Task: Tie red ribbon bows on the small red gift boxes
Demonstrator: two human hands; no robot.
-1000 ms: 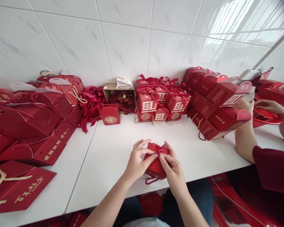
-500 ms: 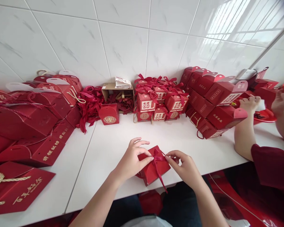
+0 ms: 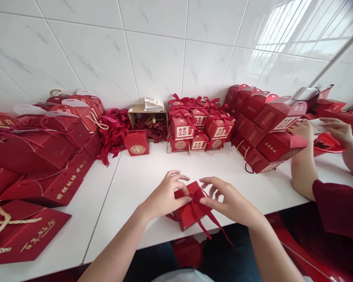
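A small red gift box (image 3: 188,216) sits near the table's front edge, with a dark red ribbon (image 3: 197,209) knotted in a bow on top. Two ribbon tails trail over the box's front side and past the table edge. From the left, my left hand (image 3: 166,197) pinches the ribbon close to the knot between thumb and index finger, its other fingers raised. My right hand (image 3: 228,199) is at the bow's right side with fingers apart and curved. Its thumb tip is against or just beside the bow loop; I cannot tell which.
Tied red boxes (image 3: 198,135) are stacked by the wall. A loose ribbon pile (image 3: 114,127), a cardboard box (image 3: 134,113) and a single red box (image 3: 137,143) stand left of them. Larger gift boxes (image 3: 38,150) fill the left; more boxes (image 3: 264,129) and a co-worker's hands (image 3: 339,131) are right.
My right hand has released the ribbon and opened, moving slightly over the bow. A second ribbon tail now hangs at the front. The co-worker's right-side hand has moved left.
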